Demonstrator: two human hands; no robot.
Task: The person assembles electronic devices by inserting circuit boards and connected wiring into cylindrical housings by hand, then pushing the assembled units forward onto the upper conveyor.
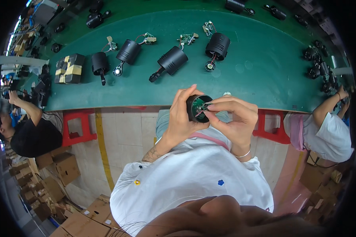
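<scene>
My left hand (182, 112) is wrapped round a black cylindrical housing (192, 108), its open end turned toward my right hand. Inside the housing a green circuit board and thin wires show. My right hand (234, 116) pinches a small part (203, 107) at the housing's mouth; fingers hide most of it, and its kind is unclear. Beyond my hands, black cylindrical housings with wired circuit boards lie in a row: one at the right (218, 45), one in the middle (173, 60), one further left (128, 51) and a smaller-looking one (99, 63).
A black block with yellow tape (69, 69) lies on the green table (261, 75) at left. More black parts (320, 65) cluster at the right end. Red stools (77, 127) stand below the edge. One person works at each side. Cardboard boxes (89, 219) are stacked at lower left.
</scene>
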